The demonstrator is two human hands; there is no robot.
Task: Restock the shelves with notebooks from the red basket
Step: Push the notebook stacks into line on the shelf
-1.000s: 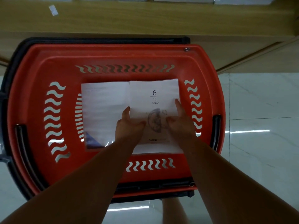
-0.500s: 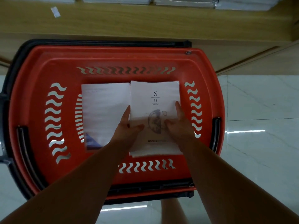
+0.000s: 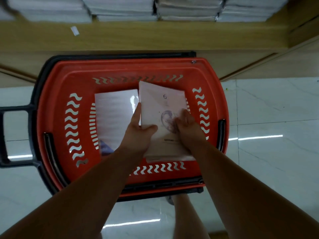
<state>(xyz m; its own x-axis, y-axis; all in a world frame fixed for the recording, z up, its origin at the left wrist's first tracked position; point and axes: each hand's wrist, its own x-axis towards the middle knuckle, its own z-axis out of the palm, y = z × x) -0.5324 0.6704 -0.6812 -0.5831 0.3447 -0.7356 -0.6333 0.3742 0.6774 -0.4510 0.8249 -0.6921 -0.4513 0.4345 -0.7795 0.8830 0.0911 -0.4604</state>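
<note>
A red basket (image 3: 57, 100) with black handles stands on the floor below the shelf. Inside it, on the right, a stack of pale notebooks (image 3: 160, 104) printed with a "6" and a round drawing is tilted, its far edge raised. My left hand (image 3: 138, 133) grips the stack's left edge, thumb on the cover. My right hand (image 3: 188, 128) holds its right side, fingers on top. A second white notebook stack (image 3: 114, 114) lies flat on the basket's left side.
A wooden shelf (image 3: 155, 37) runs across the top, with rows of wrapped white notebook stacks (image 3: 120, 9) on it. White glossy floor tiles (image 3: 267, 126) surround the basket. My leg and foot show below the basket.
Both hands have lifted the right notebook stack, tipping its far edge up. My view has tilted up, showing more of the shelf.
</note>
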